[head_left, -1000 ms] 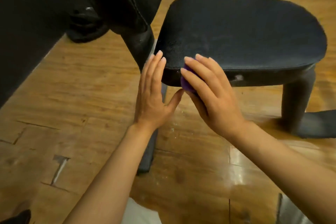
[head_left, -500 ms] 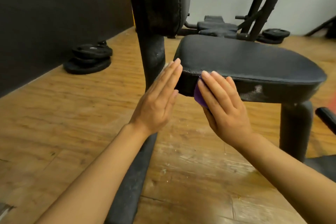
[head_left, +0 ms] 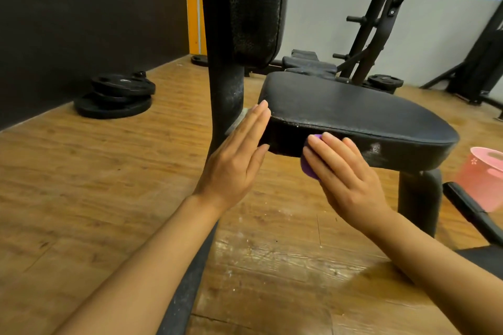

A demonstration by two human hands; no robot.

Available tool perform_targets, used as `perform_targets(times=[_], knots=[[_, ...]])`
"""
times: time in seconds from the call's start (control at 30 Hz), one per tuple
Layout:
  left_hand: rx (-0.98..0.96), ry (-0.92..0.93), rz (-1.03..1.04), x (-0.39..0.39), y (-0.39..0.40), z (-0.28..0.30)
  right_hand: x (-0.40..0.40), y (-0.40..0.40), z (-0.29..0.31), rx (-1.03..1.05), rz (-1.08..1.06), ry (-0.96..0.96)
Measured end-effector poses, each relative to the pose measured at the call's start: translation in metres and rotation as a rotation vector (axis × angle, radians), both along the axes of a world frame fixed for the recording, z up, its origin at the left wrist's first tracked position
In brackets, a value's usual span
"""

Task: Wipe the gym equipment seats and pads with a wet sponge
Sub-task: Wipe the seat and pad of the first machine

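Mid-wipe on black padded seat (head_left: 353, 114) front edge, centre frame: right hand (head_left: 345, 174) fingers flat, pressing purple sponge (head_left: 310, 166); left hand (head_left: 234, 163) fingers straight, bracing corner; next, probably sweep right toward whitish scuff (head_left: 374, 149).

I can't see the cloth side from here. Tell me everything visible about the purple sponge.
Only a small part of the purple sponge shows, along the fingers of the right hand, whose straight fingers press it flat against the front side edge of the black padded seat. It looks soft and plain purple. Its shape, thickness and wetness cannot be told.
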State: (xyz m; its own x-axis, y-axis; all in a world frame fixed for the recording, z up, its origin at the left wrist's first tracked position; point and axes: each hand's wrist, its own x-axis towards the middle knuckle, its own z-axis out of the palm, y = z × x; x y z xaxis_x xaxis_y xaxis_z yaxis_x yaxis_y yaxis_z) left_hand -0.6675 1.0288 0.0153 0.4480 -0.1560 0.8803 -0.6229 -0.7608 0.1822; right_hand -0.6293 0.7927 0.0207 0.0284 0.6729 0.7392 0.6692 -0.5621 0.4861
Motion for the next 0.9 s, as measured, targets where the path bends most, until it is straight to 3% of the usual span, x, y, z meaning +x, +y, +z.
perform_targets(times=[0.37, 0.5, 0.67, 0.9], knots=[[-0.093, 0.038, -0.01, 0.002, -0.011, -0.007, -0.013, 0.082, 0.008, 0.368, 0.11, 0.078], [-0.133, 0.015, -0.001, 0.005, -0.017, -0.01, -0.012, 0.082, 0.019, 0.313, 0.137, 0.038], [-0.165, -0.005, 0.032, 0.006, -0.023, -0.012, -0.001, 0.023, 0.013, 0.236, 0.065, -0.008], [-0.185, -0.01, 0.037, 0.008, -0.028, -0.014, -0.006, 0.074, 0.009, 0.497, 0.127, 0.049]])
